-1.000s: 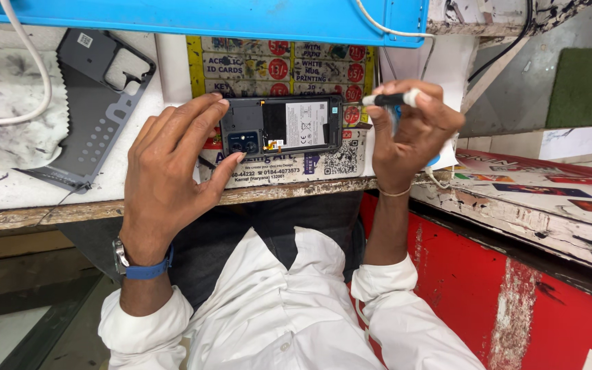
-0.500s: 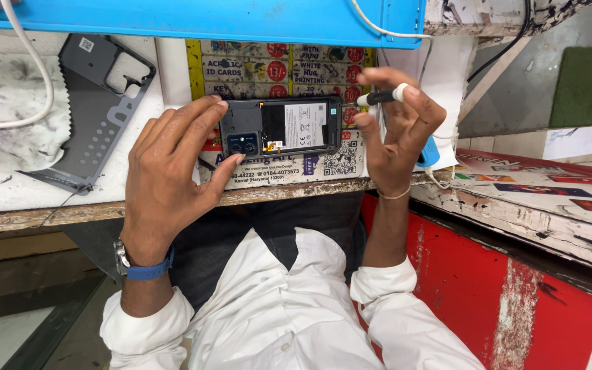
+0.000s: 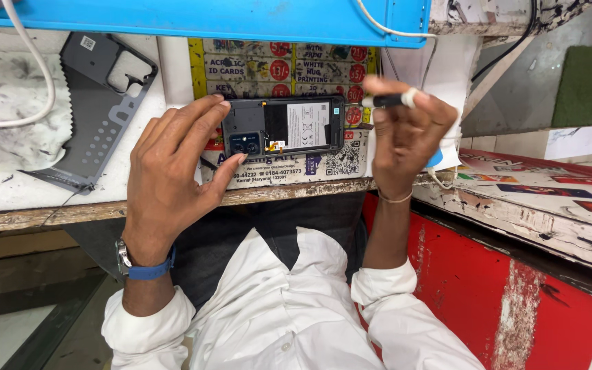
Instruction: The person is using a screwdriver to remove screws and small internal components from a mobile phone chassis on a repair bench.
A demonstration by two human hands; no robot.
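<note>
An opened black phone (image 3: 284, 127) lies back side up on a printed sheet at the bench's front, its battery and camera block exposed. My left hand (image 3: 173, 171) rests on the phone's left end, fingers pressing its top edge and thumb near the camera block. To the phone's right, my right hand (image 3: 405, 133) grips a thin black tool with a white band (image 3: 388, 100), held level with its tip pointing toward the phone's top right corner.
The phone's grey back cover (image 3: 101, 109) lies at the left on a stained white cloth (image 3: 8, 123). A white cable (image 3: 32, 68) loops over it. A blue shelf (image 3: 241, 17) overhangs the bench. A red counter (image 3: 515, 274) stands at the right.
My right hand has turned the tool from pointing down at the phone's right edge to lying level above that corner. My left hand has stayed on the phone.
</note>
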